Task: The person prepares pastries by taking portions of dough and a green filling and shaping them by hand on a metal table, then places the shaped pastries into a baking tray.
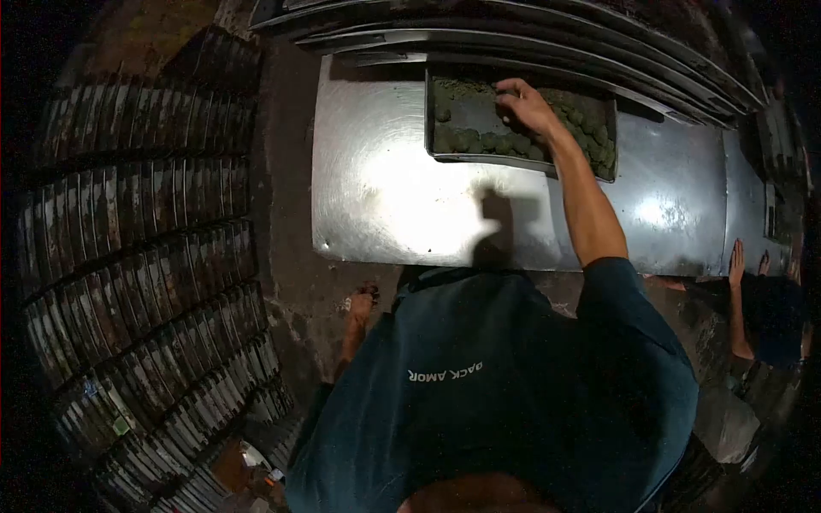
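Note:
My right hand point(526, 106) is over the shallow metal tray point(518, 161), its fingers curled downward. Whatever those fingers may hold is hidden. Dark green round lumps point(487, 142) line the near side of the tray, and more are heaped at its right end. Crumbly green material lies along the far left edge. Low beside my body, off the near edge of the metal table point(376, 197), is my left hand point(363, 301). Its fingers are curled, and a small pale patch shows beside them; I cannot make out anything inside.
Long metal trays point(513, 34) are stacked along the table's far side. Tall rows of thin, stained plates point(128, 205) fill the left. At the right, another person's hand point(736, 263) rests at the table edge. Small litter point(252, 457) lies at the lower left.

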Tool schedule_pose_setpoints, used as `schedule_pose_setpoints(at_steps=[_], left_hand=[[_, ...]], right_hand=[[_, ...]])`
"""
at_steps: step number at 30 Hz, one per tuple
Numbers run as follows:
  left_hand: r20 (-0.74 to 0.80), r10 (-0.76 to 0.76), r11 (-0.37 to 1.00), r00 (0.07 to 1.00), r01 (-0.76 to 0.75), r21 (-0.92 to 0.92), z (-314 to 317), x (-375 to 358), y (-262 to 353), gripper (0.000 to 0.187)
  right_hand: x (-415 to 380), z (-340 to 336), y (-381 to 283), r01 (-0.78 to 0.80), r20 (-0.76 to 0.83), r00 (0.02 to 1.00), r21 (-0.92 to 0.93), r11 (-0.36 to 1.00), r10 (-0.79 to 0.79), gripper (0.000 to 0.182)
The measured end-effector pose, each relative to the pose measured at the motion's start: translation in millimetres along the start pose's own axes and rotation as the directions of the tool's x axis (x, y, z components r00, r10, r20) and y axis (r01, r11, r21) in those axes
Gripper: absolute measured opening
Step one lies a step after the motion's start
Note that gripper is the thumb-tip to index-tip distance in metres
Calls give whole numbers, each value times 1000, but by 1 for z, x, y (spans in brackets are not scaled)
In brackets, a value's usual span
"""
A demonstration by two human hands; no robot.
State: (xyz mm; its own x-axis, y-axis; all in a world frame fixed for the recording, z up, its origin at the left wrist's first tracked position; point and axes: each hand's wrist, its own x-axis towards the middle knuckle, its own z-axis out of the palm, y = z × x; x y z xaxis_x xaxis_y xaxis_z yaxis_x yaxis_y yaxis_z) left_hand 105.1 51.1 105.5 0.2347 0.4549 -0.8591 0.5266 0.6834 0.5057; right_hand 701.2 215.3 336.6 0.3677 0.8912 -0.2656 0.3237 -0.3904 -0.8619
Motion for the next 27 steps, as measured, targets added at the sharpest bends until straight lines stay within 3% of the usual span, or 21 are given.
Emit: schedule_pose_setpoints(at_steps=[1,2,3,4,6,8,10,12,13,14,16,18,19,20,21,22,23,24,25,26,27], left_hand=[[147,300,921,942,-247,-301,3,3,-16,43],[188,597,700,780,-392,-597,0,6,-39,44],[186,595,702,782,-392,-594,-5,3,-42,44],[201,588,683,783,-348,-643,3,10,-44,43],[242,582,639,776,-253,-726,2,12,-54,40],[282,582,580,763,-146,-802,-14,19,-67,37],[319,590,504,742,-30,-863,-26,28,-78,34],[352,600,412,718,100,-906,-35,27,-92,32],[367,611,362,702,164,-918,-48,17,-108,30],[382,621,312,685,231,-922,-59,7,-126,29],[418,641,221,643,367,-903,-55,41,-122,26],[447,654,175,610,453,-874,-44,45,-121,25],[269,778,271,567,83,-959,-46,41,-111,22],[117,890,273,441,-311,-910,-45,35,-98,20],[113,895,264,432,-308,-914,-45,35,-96,20],[87,451,749,888,-324,-578,-49,35,-89,22],[-251,-84,983,964,38,-182,-54,39,-84,24],[-251,-71,981,965,22,-192,-58,48,-83,24],[89,508,763,857,-400,-508,-60,61,-88,23],[160,931,306,329,-460,-833,-62,74,-97,22],[152,935,296,322,-466,-834,-61,84,-107,22]], right_hand=[[9,5,14,42,62,997,171,984,-53,39],[5,8,11,36,68,996,181,983,-50,39],[1,5,1,151,34,988,-140,979,-148,35],[-2,4,-7,239,30,967,-451,860,-253,31],[6,10,14,281,68,956,-473,835,-284,23],[14,22,31,283,161,948,-820,497,-273,20],[16,20,27,296,146,939,-805,514,-313,20],[34,6,31,215,97,972,-726,654,-212,25],[43,-3,41,-24,-61,998,-355,934,2,21],[10,-10,-4,-187,-83,977,96,978,195,19],[8,-23,6,-246,-94,909,664,706,405,27],[1,-27,13,-258,-136,900,600,757,415,25],[-3,-28,13,-274,-160,894,544,793,419,23],[-9,-24,12,-270,-169,894,535,800,415,23],[-15,-15,10,-132,-269,914,512,849,304,21],[-22,-9,7,12,-363,914,475,880,184,20],[-25,-8,4,54,-411,905,361,931,107,27],[-11,-12,24,43,-450,889,262,964,82,35],[-18,-11,9,-39,-498,850,269,962,174,38],[-27,-8,-2,-125,-541,798,284,951,266,42],[-26,-11,-1,-116,-540,802,279,953,256,42]])
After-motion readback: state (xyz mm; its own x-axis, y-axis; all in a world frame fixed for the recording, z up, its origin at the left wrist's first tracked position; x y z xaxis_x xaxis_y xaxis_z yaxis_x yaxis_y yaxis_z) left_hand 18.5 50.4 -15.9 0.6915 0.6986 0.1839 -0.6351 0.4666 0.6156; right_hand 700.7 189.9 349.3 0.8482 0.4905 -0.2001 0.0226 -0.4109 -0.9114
